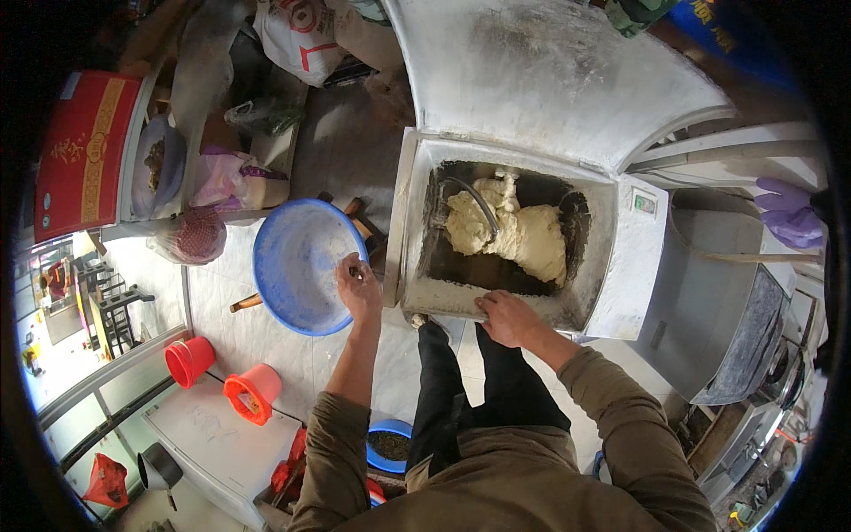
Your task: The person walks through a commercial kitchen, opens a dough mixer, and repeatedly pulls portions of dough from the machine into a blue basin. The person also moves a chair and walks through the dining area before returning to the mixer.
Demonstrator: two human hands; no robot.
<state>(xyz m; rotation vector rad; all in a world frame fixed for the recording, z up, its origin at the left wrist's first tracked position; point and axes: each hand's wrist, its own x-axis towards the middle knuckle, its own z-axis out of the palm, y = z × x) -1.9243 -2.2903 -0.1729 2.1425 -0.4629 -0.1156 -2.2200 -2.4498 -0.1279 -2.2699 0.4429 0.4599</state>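
A large mass of pale dough (542, 243) lies around the curved metal agitator (484, 207) inside the trough of a dough mixer (409, 219), whose wide lid is raised. My right hand (510, 318) rests on the mixer's near rim, its fingers bent over the edge. Above the right side of a blue plastic basin (292, 266) is my left hand (359, 286), its fingers curled with a gap between them and the thumb. Flour-like white residue coats the basin's inside. Whether my left fingers touch the basin's rim, I cannot tell.
Shelves with a red box (86, 159) and bags stand at the left. Red buckets (189, 361) sit on or beside a white chest (219, 432) at lower left. A blue bowl of dark contents (389, 447) is by my legs. A metal cabinet (705, 286) stands right of the mixer.
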